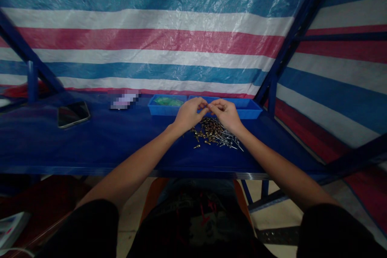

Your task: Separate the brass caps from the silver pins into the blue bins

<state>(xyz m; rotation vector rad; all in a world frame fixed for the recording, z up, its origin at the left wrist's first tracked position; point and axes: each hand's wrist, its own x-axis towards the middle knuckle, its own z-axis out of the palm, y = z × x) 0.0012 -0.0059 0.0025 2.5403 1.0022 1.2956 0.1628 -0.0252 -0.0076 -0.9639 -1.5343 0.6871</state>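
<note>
My left hand and my right hand meet at the fingertips above the blue table. Both are pinched closed; whatever lies between the fingers is too small to make out. Just below them is a loose pile of small brass-coloured pieces mixed with thin silver pins, which spread toward the right. Behind my hands stand a blue tray, partly covered by them, and a second blue tray holding something green.
A dark phone lies at the left of the table, with a blurred pale item farther back. Blue metal posts rise at both sides. A striped sheet hangs behind the table.
</note>
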